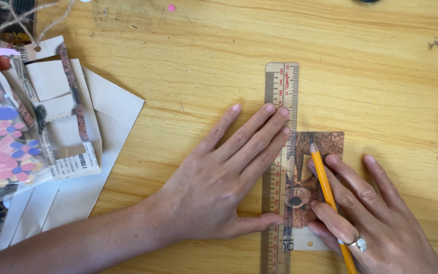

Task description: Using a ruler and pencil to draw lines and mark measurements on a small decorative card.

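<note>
Her left hand (219, 187) lies flat, fingers spread, pinning the wooden ruler (281, 152) lengthwise away from her on the worktop (371, 66); just right, the right hand (376, 223) pinches a yellow pencil (325, 182), tip on the brown picture card (320, 167) along the ruler's edge.

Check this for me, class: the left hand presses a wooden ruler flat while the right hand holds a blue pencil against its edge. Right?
Not quite: the pencil is yellow, not blue, as the head view shows. The left hand does press the wooden ruler flat, and the right hand holds the pencil against its edge.
</note>
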